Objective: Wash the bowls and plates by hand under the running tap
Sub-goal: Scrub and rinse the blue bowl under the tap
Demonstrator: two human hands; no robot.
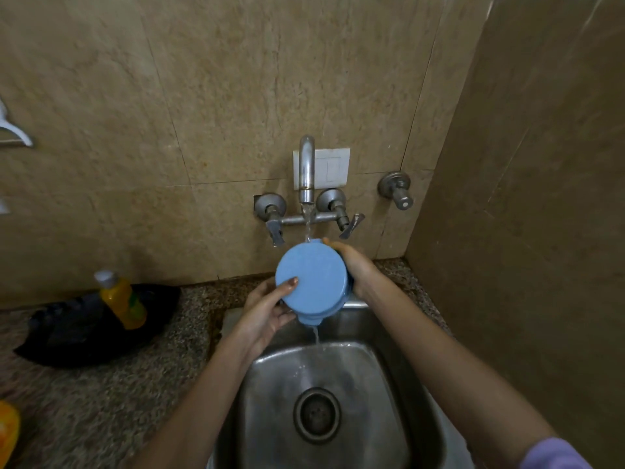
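As left hand (267,311) pinches bowl (314,279) edge — tilted.

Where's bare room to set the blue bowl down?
Free: sink floor around the drain; granite counter between black pan and sink's left rim, and in front of the pan. Crowded: yellow bottle sits in the pan; left hand and right hand grip the blue bowl under the tap; right of the sink, only a thin strip by the side wall.

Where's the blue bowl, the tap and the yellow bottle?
blue bowl (311,279): head view, on its flat underside, which faces the camera.
tap (306,167): head view, on the curved metal spout.
yellow bottle (123,301): head view, on its yellow body, below the cap.
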